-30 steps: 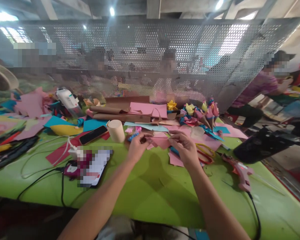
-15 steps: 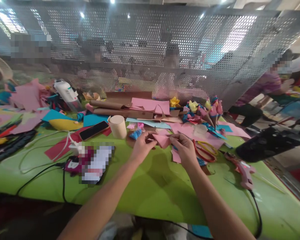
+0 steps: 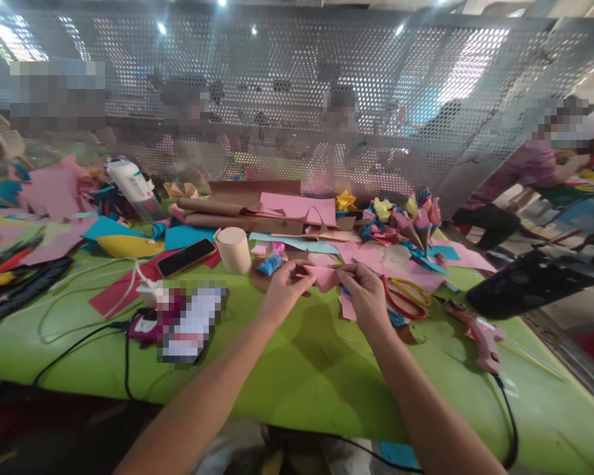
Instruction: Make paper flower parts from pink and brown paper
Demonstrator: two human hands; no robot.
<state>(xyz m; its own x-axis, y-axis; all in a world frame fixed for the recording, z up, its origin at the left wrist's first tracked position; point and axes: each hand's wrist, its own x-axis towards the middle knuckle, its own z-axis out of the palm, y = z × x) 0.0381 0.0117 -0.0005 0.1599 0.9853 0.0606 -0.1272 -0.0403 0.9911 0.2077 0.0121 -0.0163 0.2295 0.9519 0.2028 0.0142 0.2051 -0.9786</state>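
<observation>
A small piece of folded pink paper [image 3: 325, 278] is held up over the green table [image 3: 297, 389], its lower edge coming to a point. My left hand [image 3: 288, 290] pinches its left side between thumb and fingers. On the opposite side, my right hand [image 3: 365, 290] grips the other corner the same way. Beyond my left hand lie small blue and pink plastic packets [image 3: 270, 264]. Scissors with red and yellow handles [image 3: 406, 300] lie just right of my right hand, partly covered by it.
A pink glue gun [image 3: 484, 340] with a black cord and a black bottle [image 3: 519, 287] lie at the right. Left are a cream paper roll [image 3: 233, 251], a dark phone [image 3: 187, 258], a lit phone [image 3: 193, 326] and a power strip [image 3: 151, 323]. Paper flowers [image 3: 420, 224] stand behind.
Both hands keep hold of the folded pink paper in nearly the same place, with only slight finger movement. At the far right, a person's arm has shifted a little.
</observation>
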